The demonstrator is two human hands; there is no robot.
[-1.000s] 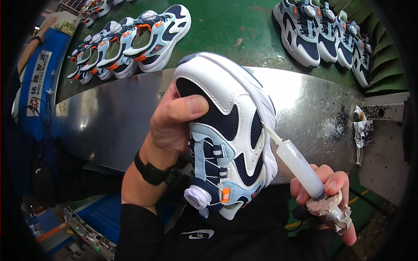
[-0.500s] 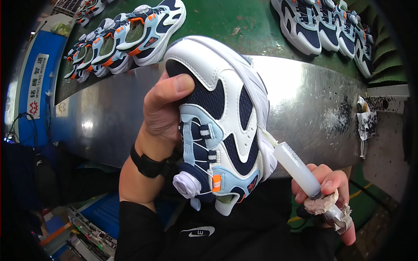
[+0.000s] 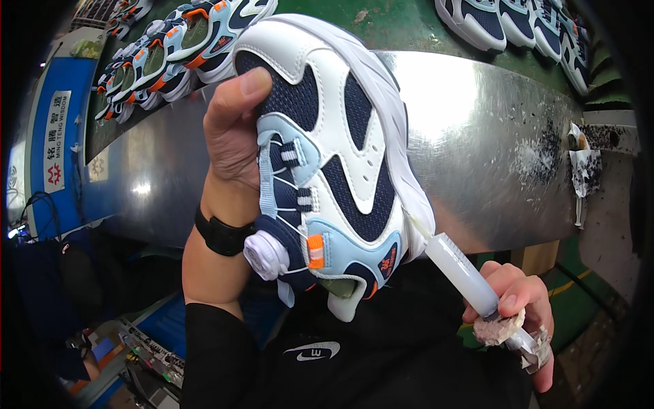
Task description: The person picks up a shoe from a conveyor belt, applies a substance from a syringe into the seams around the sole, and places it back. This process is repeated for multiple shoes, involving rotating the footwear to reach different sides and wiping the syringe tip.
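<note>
Left hand [image 3: 235,136] grips the sneaker [image 3: 334,150]; right hand [image 3: 521,310] holds a syringe [image 3: 460,269].

the left hand [image 3: 231,129] has only its thumb and palm showing, the fingers hidden behind the sneaker [image 3: 334,150], whose sole side faces away. the syringe [image 3: 463,273] tip is lost at the sneaker's edge and its plunger end is buried in the right hand [image 3: 518,313] under crusted glue. the rows of sneakers [image 3: 170,54] are cut off by the top edge
</note>
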